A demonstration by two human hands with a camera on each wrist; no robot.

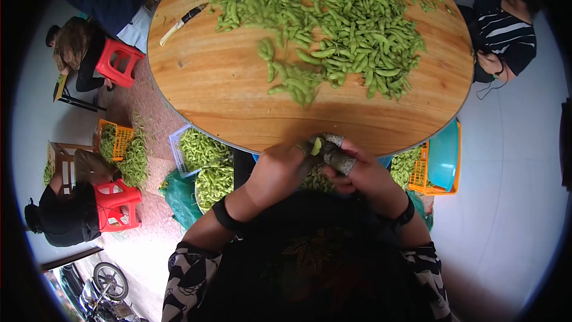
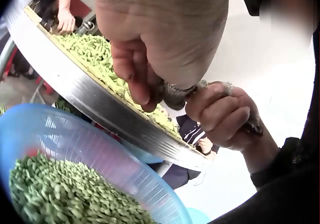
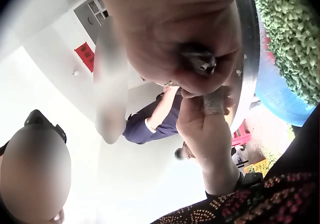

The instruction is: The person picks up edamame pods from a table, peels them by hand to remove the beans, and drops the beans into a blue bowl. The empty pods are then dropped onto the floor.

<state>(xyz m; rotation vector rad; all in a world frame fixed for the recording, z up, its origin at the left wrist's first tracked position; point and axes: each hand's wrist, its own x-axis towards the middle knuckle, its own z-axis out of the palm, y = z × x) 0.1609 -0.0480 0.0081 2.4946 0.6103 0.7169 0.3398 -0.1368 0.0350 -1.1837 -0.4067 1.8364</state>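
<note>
My two hands meet just in front of the round wooden table's near edge. The left hand [image 1: 275, 170] pinches a light green soybean pod [image 1: 317, 146] at its fingertips. Close against it is the right hand [image 1: 364, 174], with greyish tape [image 1: 345, 166] wrapped on a digit. In the right wrist view, the curled right fingers hold a dark, shiny handle-like thing [image 3: 199, 59]; most of it is hidden in the palm. Below the hands, a blue plastic basket [image 2: 125, 159] holds shelled green beans [image 2: 75, 189]. A large heap of soybean pods [image 1: 339, 30] covers the table's far half.
A pale-handled knife [image 1: 182, 25] lies on the table [image 1: 208, 83] at the left. Crates and bags of pods stand beneath both sides, including a white crate [image 1: 179, 149] and an orange crate [image 1: 420, 176]. Other people sit around, some by red stools [image 1: 119, 62].
</note>
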